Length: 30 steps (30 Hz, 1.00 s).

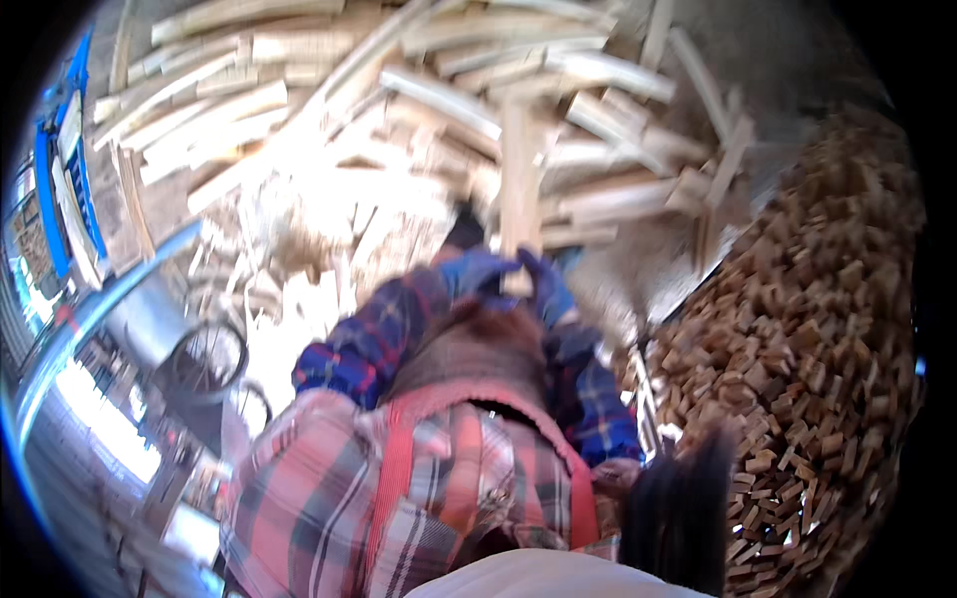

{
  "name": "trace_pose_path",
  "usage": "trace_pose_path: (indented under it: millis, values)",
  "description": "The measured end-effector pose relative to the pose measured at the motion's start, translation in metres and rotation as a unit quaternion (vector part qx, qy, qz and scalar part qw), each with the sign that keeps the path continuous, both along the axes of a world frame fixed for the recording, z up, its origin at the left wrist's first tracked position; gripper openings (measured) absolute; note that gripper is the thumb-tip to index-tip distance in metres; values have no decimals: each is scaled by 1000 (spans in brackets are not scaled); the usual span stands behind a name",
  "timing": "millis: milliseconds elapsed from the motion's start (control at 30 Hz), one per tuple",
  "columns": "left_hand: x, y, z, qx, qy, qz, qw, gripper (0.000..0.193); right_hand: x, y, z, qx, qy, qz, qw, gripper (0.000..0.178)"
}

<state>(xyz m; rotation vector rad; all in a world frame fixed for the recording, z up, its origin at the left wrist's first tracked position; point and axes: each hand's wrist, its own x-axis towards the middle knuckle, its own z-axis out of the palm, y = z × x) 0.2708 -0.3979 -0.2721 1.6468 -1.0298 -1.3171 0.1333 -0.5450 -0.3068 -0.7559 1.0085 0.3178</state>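
A long, pale wooden board stretches away from my body, its near end between my two hands. In a blue glove, my left hand is closed on the left side of that end. My right hand, gloved the same way, grips the right side, its thumb pointing up along the wood. Motion blur softens the fingers, and the undersides of both hands are hidden. Blue plaid sleeves cover my forearms, and a brown apron with red straps hangs just behind the hands.
Long split boards lie heaped across the far side. A large mound of short wood blocks rises on the right. At left stand a spoked wheel, a curved metal bar and a blue metal frame.
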Motion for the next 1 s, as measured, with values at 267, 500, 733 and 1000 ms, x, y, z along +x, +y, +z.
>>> trace_pose_path:
  millis: [267, 500, 733, 1000]
  values:
    - [37, 25, 65, 252, 262, 182, 914, 47, -2, -21, 54, -109, 167, 157, 967, 40]
    - [85, 124, 53, 177, 210, 572, 773, 38, 133, -162, 85, -543, -85, 318, 773, 28]
    - [20, 62, 49, 128, 321, 536, 771, 38, 525, -366, 541, -28, -481, -201, 853, 38]
    - [10, 60, 81, 201, 150, 419, 873, 35, 378, -215, 337, -242, -473, 347, 772, 28]
